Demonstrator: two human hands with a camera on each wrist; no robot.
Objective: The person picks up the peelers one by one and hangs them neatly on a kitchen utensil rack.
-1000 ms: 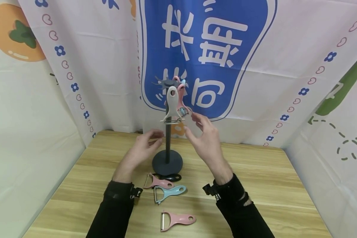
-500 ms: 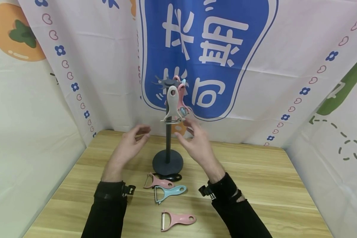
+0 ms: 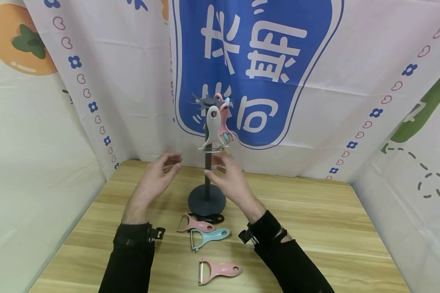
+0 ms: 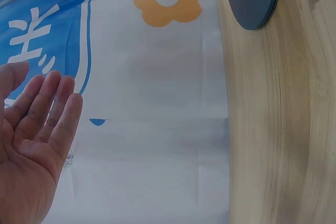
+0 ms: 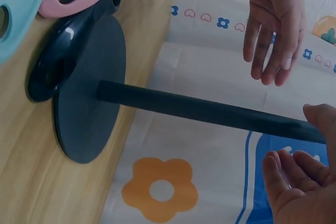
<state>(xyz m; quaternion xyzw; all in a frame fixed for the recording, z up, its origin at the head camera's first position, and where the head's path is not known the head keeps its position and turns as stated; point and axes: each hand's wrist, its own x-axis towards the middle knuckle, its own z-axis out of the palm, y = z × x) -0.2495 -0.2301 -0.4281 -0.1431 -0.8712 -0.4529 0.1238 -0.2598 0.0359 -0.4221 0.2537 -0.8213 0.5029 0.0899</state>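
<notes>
A dark stand (image 3: 205, 200) with a round base, a post and a hooked top stands at the table's middle. From its hooks hang a white peeler (image 3: 213, 124), a pink peeler (image 3: 224, 118) and, partly hidden behind, pink and light blue ones. My right hand (image 3: 230, 179) is at the post, thumb in front and fingers behind, loosely bent; in the right wrist view the post (image 5: 199, 111) runs between thumb and fingers without a closed grip. Left of the post, my left hand (image 3: 155, 177) is held in the air, palm inward, holding nothing; its fingers (image 4: 39, 103) are relaxed.
In front of the base lie a black peeler (image 3: 217, 219), a pink peeler (image 3: 199, 226) and a light blue peeler (image 3: 214, 235), close together. Another pink peeler (image 3: 223, 269) lies nearer the front of the wooden table (image 3: 308, 244). Printed cloth (image 3: 143, 81) encloses the back and sides.
My right hand has moved left and down from the hanging peelers to the post. My left hand has drawn back leftward from the post. The peelers and stand stay in place.
</notes>
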